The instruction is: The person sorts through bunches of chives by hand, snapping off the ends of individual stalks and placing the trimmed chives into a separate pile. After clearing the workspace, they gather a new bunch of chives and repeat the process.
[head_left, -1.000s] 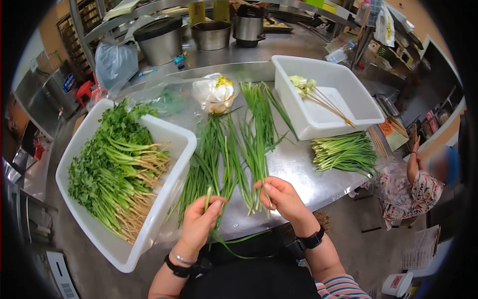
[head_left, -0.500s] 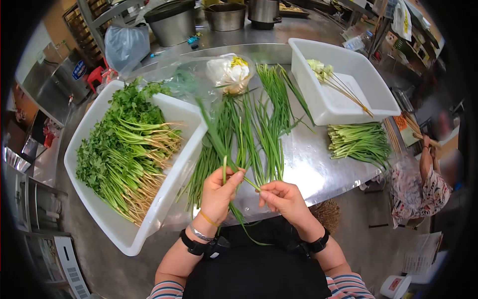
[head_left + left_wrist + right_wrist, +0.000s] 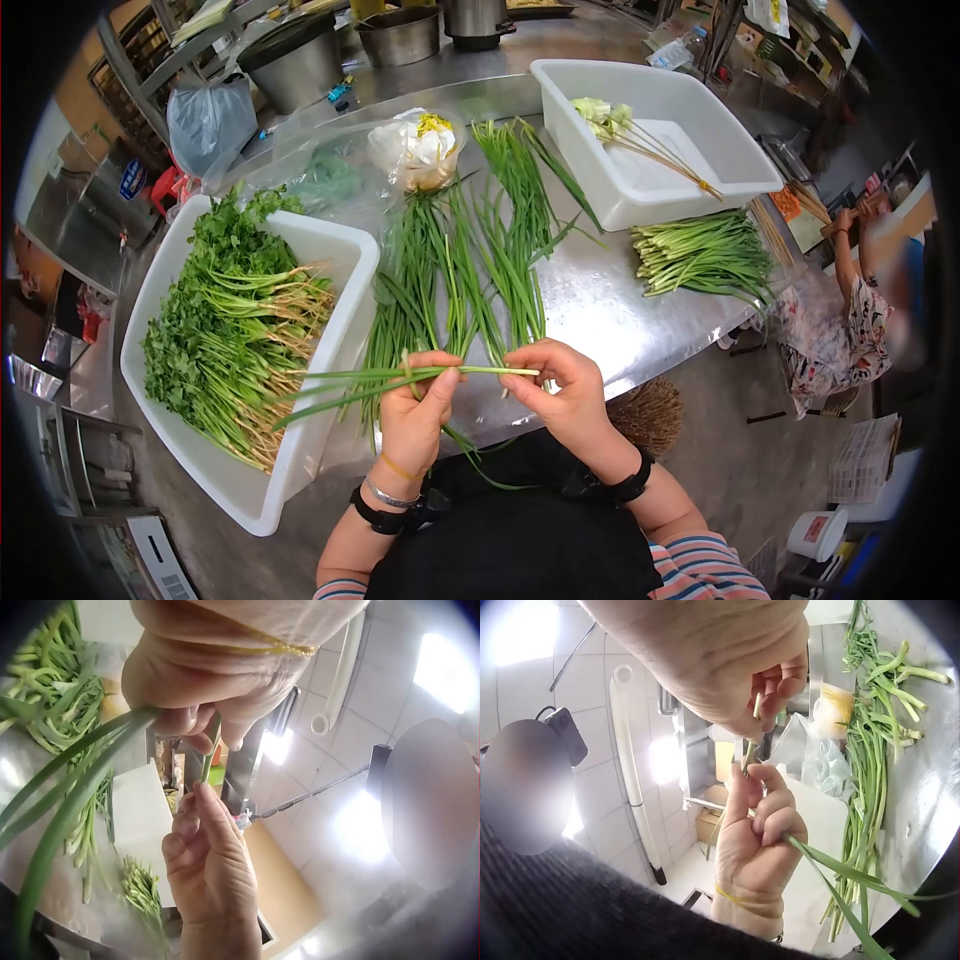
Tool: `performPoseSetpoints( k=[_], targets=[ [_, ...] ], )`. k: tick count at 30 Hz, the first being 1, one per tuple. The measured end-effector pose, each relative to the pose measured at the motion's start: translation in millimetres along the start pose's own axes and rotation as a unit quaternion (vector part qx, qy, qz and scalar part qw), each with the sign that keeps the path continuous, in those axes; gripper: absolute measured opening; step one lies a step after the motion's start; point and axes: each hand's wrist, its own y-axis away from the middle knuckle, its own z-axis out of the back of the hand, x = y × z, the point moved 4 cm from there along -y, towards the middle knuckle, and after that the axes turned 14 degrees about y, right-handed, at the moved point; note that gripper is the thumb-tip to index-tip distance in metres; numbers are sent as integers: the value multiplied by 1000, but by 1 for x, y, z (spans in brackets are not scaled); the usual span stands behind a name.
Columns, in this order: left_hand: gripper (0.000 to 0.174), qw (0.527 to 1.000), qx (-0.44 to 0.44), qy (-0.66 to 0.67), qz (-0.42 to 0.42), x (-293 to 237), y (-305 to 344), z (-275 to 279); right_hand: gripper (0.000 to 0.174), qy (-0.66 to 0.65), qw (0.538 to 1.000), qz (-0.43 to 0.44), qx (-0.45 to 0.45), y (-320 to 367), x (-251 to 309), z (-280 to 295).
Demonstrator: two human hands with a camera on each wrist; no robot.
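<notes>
In the head view, a long green chive [image 3: 485,370] stretches level between both hands at the table's front edge. My left hand [image 3: 408,410] pinches it midway between thumb and fingers, and its leaves trail left over the tub's rim. At the pale stem end, my right hand [image 3: 570,395] pinches it with thumb and forefinger. Another pale stem pokes up from the left fingers, with a thin leaf hanging below. Both wrist views show the fingertips close together on the stem. Loose chives [image 3: 415,255] lie beyond the hands, beside a second bunch [image 3: 520,220].
A white tub [image 3: 350,250] of rooted coriander [image 3: 225,320] stands left. Another white tub [image 3: 655,215] with skewered greens is at back right, a neat chive pile [image 3: 700,250] before it. A bagged bowl [image 3: 418,150] sits behind; a person [image 3: 830,330] is at far right.
The chive has swung from slanting away over the table to lying level, leaves leftward. Earlier the right hand was down at the loose chives; now it holds the stem end near the left hand.
</notes>
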Motion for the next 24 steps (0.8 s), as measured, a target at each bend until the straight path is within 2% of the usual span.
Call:
performPoseSetpoints(
  k=[1, 2, 4, 8, 9, 10, 11, 13, 14, 15, 16, 17, 18, 19, 20, 21, 23, 24],
  targets=[
    [18, 1000, -9, 18, -2, -1, -1, -2, 16, -86, 995, -36, -15, 1, -6, 0],
    [18, 1000, -4, 18, -2, -1, -1, -3, 16, -84, 996, -34, -20, 2, -8, 3],
    [18, 1000, -10, 7, -10, -1, 1, -1, 17, -219, 971, -91, 20, 3, -14, 2],
    [14, 999, -22, -33, 15, -5, 4, -1, 16, -251, 961, -112, 31, 2, -18, 3],
    [14, 983, 77, -143, 81, -3, 8, -6, 16, -235, 966, -110, -3, 0, -20, 7],
    [17, 941, 177, -251, 143, 0, 9, -12, 17, -217, 970, -106, -40, -3, -21, 13],
    [19, 922, 260, -222, 183, -3, 18, -22, 17, -215, 970, -104, -43, -6, -20, 18],
    [20, 860, 416, -163, 244, -30, 36, -51, 15, -173, 982, -54, 50, -12, -9, 20],
    [20, 862, 411, -162, 248, -37, 39, -58, 15, -177, 981, -58, 54, -12, -8, 25],
    [20, 906, 338, -232, 104, -50, 32, -62, 15, -80, 991, -18, 109, -14, -6, 29],
    [20, 920, 255, -295, -42, -64, 27, -64, 14, 18, 986, 23, 163, -15, -1, 30],
    [22, 769, 217, -512, -315, -63, 15, -59, 9, -52, 973, -12, 224, -14, 5, 30],
    [22, 769, 215, -514, -314, -57, 17, -57, 9, -53, 973, -12, 226, -12, 6, 28],
    [23, 907, 201, -363, -76, -40, 12, -49, 10, -96, 970, -20, 221, -11, 6, 26],
    [25, 955, 169, -175, 169, -18, 14, -44, 12, -138, 967, -29, 214, -12, 7, 25],
    [26, 958, 143, -137, 208, -8, 15, -41, 12, -137, 967, -29, 212, -12, 7, 24],
    [25, 956, 146, -113, 227, 5, 11, -31, 12, -94, 983, -37, 153, -14, 7, 27],
    [25, 955, 144, -90, 243, 8, 10, -28, 12, -93, 983, -37, 153, -14, 10, 26]
  ],
)
